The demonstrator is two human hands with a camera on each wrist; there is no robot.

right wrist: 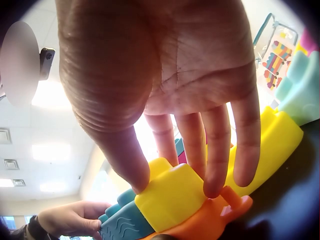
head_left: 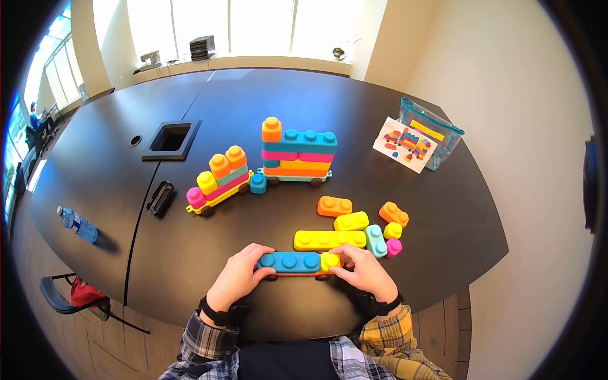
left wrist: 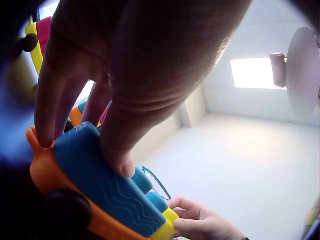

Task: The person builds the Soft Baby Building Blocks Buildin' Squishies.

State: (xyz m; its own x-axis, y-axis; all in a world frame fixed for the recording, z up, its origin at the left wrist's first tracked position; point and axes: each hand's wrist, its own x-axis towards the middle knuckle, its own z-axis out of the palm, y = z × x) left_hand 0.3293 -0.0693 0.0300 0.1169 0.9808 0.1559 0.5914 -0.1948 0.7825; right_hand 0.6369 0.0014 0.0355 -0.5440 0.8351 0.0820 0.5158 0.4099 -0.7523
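Note:
A long blue block (head_left: 289,261) and a small yellow block (head_left: 330,260) sit end to end on an orange wheeled wagon base (left wrist: 50,167) near the table's front edge. My left hand (head_left: 237,277) grips the blue block's left end, thumb on the near side and fingers on the far side. With thumb and fingers, my right hand (head_left: 368,273) pinches the yellow block at the other end. Just beyond the wagon lies a long yellow block (head_left: 329,240). A mint block (head_left: 376,241) and a pink block (head_left: 394,247) lie near the right hand.
Farther off stand a yellow wagon (head_left: 220,198) with stacked blocks and a taller block-laden wagon (head_left: 297,158), a blue block (head_left: 258,183) between them. Orange and yellow blocks lie right of centre. A picture card (head_left: 405,144) leans on a clear pouch (head_left: 443,136). A water bottle (head_left: 78,225) is left.

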